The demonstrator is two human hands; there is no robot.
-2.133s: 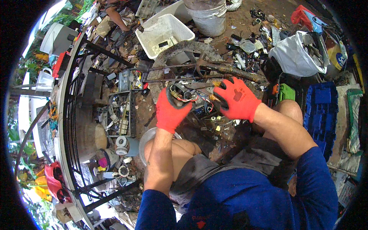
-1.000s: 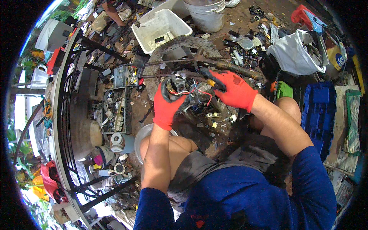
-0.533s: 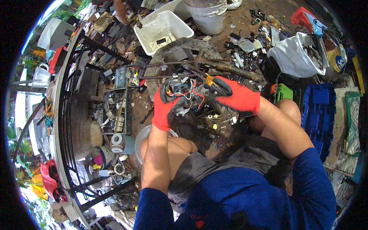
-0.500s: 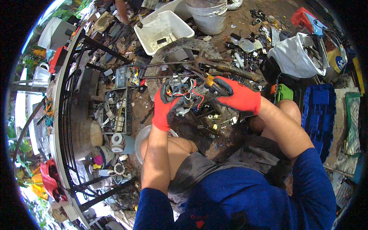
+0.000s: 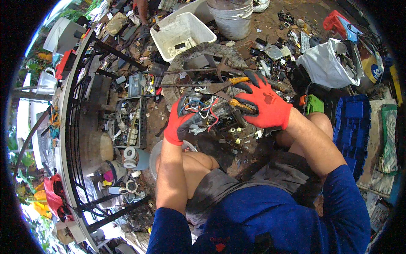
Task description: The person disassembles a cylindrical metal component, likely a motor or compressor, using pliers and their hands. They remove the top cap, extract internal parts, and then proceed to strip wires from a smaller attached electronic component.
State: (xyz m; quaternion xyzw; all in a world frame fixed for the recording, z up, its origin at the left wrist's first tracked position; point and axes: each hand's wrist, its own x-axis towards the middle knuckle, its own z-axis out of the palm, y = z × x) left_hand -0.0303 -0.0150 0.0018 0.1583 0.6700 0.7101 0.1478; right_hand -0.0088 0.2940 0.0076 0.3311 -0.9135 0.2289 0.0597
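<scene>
My left hand (image 5: 178, 123), in a red glove with dark fingers, is closed around a small electrical part with loose wires (image 5: 205, 111). Red, white and blue strands stick out of it to the right. My right hand (image 5: 267, 105), gloved the same way, grips a pair of pliers with yellow handles (image 5: 239, 79). Its fingers are spread along the handles, which stand wide apart. The metal end of the pliers points left, just above the wires. Whether the jaws touch any wire I cannot tell.
Beneath my hands lies a worn round block (image 5: 177, 67) with a hammer-like tool (image 5: 220, 70) on it. Beyond stand a white basin (image 5: 186, 25) and a bucket (image 5: 231, 21). A parts crate (image 5: 141, 122) is at left, a white sack (image 5: 319, 63) at right. Another person's leg (image 5: 142, 12) shows far left.
The pliers' handles have spread apart as my right fingers opened out and shifted upward. The red wire has swung left and down. My left hand keeps its hold, nearly in place.
</scene>
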